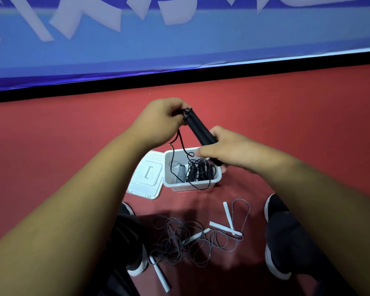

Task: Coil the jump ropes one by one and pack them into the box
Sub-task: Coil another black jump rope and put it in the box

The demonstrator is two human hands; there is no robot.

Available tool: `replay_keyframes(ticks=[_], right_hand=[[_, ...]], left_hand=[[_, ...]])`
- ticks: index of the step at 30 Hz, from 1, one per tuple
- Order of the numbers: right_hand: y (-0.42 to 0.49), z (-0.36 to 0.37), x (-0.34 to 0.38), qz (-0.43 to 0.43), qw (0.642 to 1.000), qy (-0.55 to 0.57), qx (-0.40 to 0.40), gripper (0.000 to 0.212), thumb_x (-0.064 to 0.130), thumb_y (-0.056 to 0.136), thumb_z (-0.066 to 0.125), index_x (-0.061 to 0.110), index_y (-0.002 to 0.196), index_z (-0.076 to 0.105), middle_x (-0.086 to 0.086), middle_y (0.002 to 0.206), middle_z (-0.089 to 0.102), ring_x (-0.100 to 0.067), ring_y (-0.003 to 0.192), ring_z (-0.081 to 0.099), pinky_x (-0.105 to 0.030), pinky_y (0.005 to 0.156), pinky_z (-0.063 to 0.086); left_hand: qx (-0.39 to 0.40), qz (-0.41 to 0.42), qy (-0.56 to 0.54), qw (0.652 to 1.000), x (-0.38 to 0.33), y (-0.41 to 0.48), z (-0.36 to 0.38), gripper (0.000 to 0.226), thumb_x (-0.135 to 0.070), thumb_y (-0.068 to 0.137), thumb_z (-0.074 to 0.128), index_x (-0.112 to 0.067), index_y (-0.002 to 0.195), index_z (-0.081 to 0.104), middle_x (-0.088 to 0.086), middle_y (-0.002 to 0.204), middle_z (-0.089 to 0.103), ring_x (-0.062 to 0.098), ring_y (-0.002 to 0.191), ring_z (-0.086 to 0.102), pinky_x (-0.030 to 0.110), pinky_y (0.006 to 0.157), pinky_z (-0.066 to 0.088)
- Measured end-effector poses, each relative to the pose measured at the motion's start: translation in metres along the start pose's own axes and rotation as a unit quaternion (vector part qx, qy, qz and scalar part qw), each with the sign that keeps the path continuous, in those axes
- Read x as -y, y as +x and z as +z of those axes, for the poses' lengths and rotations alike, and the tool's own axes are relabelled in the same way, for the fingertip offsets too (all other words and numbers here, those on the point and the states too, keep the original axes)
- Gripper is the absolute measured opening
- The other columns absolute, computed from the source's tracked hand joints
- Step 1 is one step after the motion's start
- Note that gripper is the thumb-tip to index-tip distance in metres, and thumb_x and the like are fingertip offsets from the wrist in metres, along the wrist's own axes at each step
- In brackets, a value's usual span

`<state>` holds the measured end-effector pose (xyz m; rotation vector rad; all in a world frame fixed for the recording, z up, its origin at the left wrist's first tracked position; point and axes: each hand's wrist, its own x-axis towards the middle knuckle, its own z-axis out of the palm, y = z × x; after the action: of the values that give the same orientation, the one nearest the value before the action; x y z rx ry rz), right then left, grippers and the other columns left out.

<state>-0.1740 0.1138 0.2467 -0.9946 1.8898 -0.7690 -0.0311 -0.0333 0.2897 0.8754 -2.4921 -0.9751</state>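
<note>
We see two bare hands above a small white rectangular plastic box, which stands open on a red floor.

The left hand, above the box and further back, pinches the top end of a black jump rope, where the thin cord leaves its thick black handle. The right hand, directly over the box's right rim, is curled around the lower end of that handle. We cannot tell whether one handle or two lie in the grip. The cord hangs down into the box and loops over its front rim.

Inside the box sit one grey coiled rope at the left and black coils at the right.

One white lid lies flat, touching the box's left side.

In front of the box, a loose tangle of grey cord lies on the floor with four white handles.
</note>
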Motion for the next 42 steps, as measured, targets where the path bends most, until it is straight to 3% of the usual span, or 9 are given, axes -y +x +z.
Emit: replay_keyframes(ticks=[3, 6, 13, 16, 21, 26, 30, 36, 42], right_hand=[[-0.001, 0.001, 0.0, -0.071, 0.988, -0.093, -0.102, 0.044, 0.04, 0.084, 0.084, 0.035, 0.109, 0.048, 0.007, 0.093, 0.054, -0.009, 0.071, 0.053, -0.029, 0.058, 0.036], [0.003, 0.0, 0.0, -0.101, 0.969, -0.142, -0.173, 0.027, 0.036, 0.095, 0.072, 0.027, 0.095, 0.046, 0.006, 0.089, 0.055, -0.011, 0.071, 0.053, -0.034, 0.056, 0.033], [0.009, -0.009, 0.004, -0.08, 0.964, -0.132, -0.214, 0.029, 0.039, 0.104, 0.062, 0.023, 0.084, 0.046, 0.004, 0.08, 0.055, -0.012, 0.064, 0.049, -0.031, 0.054, 0.032], [0.008, -0.011, 0.004, -0.061, 0.971, -0.1, -0.209, 0.025, 0.042, 0.103, 0.062, 0.022, 0.091, 0.054, 0.002, 0.078, 0.058, -0.018, 0.064, 0.052, -0.034, 0.055, 0.036], [0.008, -0.012, 0.005, -0.058, 0.985, 0.048, -0.155, 0.027, 0.044, 0.097, 0.064, 0.017, 0.101, 0.064, -0.002, 0.076, 0.058, -0.023, 0.061, 0.055, -0.046, 0.061, 0.06], [0.007, -0.012, 0.003, -0.094, 0.983, 0.122, -0.099, 0.011, 0.029, 0.088, 0.066, 0.024, 0.097, 0.067, 0.003, 0.066, 0.054, -0.019, 0.058, 0.051, -0.036, 0.058, 0.052], [0.005, -0.012, 0.003, -0.128, 0.977, 0.164, -0.052, 0.021, 0.01, 0.092, 0.071, 0.02, 0.111, 0.07, 0.006, 0.065, 0.052, -0.015, 0.06, 0.048, -0.034, 0.055, 0.046], [0.002, -0.011, 0.006, -0.146, 0.935, 0.319, 0.053, 0.055, 0.04, 0.081, 0.089, 0.01, 0.119, 0.064, 0.006, 0.072, 0.051, -0.013, 0.065, 0.04, -0.026, 0.049, 0.033], [0.003, -0.004, 0.006, -0.156, 0.969, 0.185, -0.039, 0.054, 0.045, 0.074, 0.093, 0.015, 0.113, 0.07, -0.003, 0.079, 0.051, -0.013, 0.057, 0.048, -0.031, 0.05, 0.04]], left_hand=[[-0.019, -0.019, -0.05, 0.998, -0.009, 0.0, 0.004, 0.028, -0.001, 0.094, 0.054, -0.021, 0.096, 0.074, -0.003, 0.081, 0.075, 0.0, 0.071, 0.07, 0.025, 0.078, 0.057], [-0.032, -0.044, -0.107, 0.993, -0.014, 0.002, 0.005, 0.025, -0.005, 0.094, 0.054, -0.021, 0.094, 0.073, -0.002, 0.078, 0.073, 0.01, 0.071, 0.074, 0.032, 0.078, 0.061], [0.056, -0.092, -0.194, 0.975, -0.013, 0.005, -0.001, 0.023, -0.026, 0.103, 0.061, -0.01, 0.103, 0.078, 0.0, 0.066, 0.054, 0.018, 0.062, 0.063, 0.049, 0.088, 0.061], [0.101, -0.117, -0.323, 0.934, -0.017, 0.004, -0.007, 0.029, -0.027, 0.106, 0.06, -0.001, 0.108, 0.072, 0.001, 0.073, 0.051, 0.016, 0.064, 0.057, 0.045, 0.088, 0.06], [0.128, -0.104, -0.45, 0.878, -0.014, 0.002, -0.014, 0.019, -0.015, 0.105, 0.057, -0.007, 0.11, 0.073, 0.006, 0.092, 0.068, 0.022, 0.092, 0.071, 0.04, 0.093, 0.06], [0.116, -0.072, -0.449, 0.883, -0.012, 0.003, -0.011, 0.016, -0.02, 0.092, 0.067, -0.016, 0.097, 0.081, 0.004, 0.085, 0.068, 0.021, 0.084, 0.065, 0.037, 0.095, 0.057], [0.111, -0.056, -0.467, 0.875, -0.014, 0.003, -0.007, 0.012, -0.021, 0.092, 0.067, -0.017, 0.092, 0.079, 0.003, 0.085, 0.069, 0.019, 0.076, 0.065, 0.035, 0.089, 0.058], [0.089, -0.042, -0.443, 0.891, -0.016, 0.003, -0.006, 0.011, -0.028, 0.094, 0.064, -0.017, 0.095, 0.066, -0.001, 0.086, 0.071, 0.01, 0.073, 0.066, 0.026, 0.077, 0.058], [0.106, -0.045, -0.445, 0.888, -0.022, 0.001, 0.001, 0.014, -0.03, 0.088, 0.068, -0.017, 0.092, 0.067, 0.0, 0.09, 0.075, 0.014, 0.079, 0.071, 0.031, 0.084, 0.06]])
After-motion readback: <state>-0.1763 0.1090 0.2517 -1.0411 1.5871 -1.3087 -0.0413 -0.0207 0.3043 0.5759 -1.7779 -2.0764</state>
